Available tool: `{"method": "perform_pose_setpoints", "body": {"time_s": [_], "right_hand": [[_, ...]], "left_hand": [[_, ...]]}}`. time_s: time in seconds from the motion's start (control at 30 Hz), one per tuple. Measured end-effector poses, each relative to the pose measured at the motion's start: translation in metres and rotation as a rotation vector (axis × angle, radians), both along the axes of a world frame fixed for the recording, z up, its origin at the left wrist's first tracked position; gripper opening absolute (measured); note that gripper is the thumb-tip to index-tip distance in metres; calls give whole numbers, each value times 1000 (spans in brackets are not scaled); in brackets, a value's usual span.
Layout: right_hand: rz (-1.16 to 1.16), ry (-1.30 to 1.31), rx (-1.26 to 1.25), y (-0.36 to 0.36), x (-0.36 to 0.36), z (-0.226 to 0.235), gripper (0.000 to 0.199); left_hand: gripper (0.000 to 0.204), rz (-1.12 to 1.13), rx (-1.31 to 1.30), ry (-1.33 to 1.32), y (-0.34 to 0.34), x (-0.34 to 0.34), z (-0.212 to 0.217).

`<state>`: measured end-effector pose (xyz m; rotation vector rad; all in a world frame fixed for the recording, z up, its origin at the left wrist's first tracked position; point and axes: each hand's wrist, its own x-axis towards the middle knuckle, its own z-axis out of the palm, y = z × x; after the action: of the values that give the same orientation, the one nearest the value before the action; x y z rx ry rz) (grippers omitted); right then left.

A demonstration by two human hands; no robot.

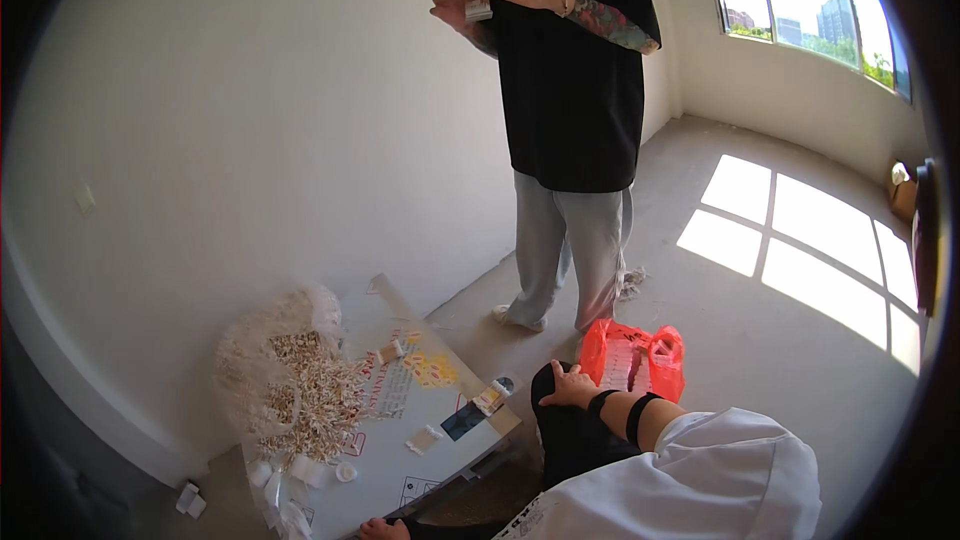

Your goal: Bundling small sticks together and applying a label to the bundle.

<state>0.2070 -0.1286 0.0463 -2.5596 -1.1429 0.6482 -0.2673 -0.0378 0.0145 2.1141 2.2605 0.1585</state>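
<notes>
My right hand (567, 385) rests on my black-clad knee (548, 430), its fingers spread and holding nothing. At the lower edge my left hand (384, 529) is partly cut off; its visible fingers lie loosely beside the near edge of a low board (385, 475), with nothing seen in them. On that board a clear plastic bag (240, 365) spills a heap of small pale sticks that look like cotton swabs (320, 395). Small bundles of similar sticks (424, 439) lie toward its right side, one bundle (491, 399) on a dark card (463, 421).
Another person in a black shirt (570, 90) stands ahead, holding a small white packet (478, 10) in both hands. A red plastic bag (665, 365) with pale packs sits beyond my right hand. Yellow pieces (432, 370) and a white roll (346, 471) are on the board.
</notes>
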Motion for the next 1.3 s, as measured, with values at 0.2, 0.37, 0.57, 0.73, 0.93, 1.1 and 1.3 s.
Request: {"method": "perform_pose_setpoints", "body": {"time_s": [0.2,0.37,0.57,0.73,0.93,1.1,1.3], "right_hand": [[-114,-1,-36,-1,-10,-9,105],[-92,-4,25,-3,-4,-18,102],[-79,-3,52,0,-10,-11,98],[-74,-10,47,3,-8,-15,101],[-70,13,61,-1,-10,-15,102],[-54,20,-2,2,-13,-13,104],[-49,-46,-16,23,3,-14,108]], "left_hand": [[76,-29,1340,798,49,-58,-94],[64,-242,1174,130,17,-46,-96],[72,189,472,-119,28,-66,-90],[79,342,9,-281,36,-60,-78],[76,324,2,-319,21,-56,-56],[39,539,138,-480,4,-29,-16],[63,507,-16,-537,10,-16,10]]}}
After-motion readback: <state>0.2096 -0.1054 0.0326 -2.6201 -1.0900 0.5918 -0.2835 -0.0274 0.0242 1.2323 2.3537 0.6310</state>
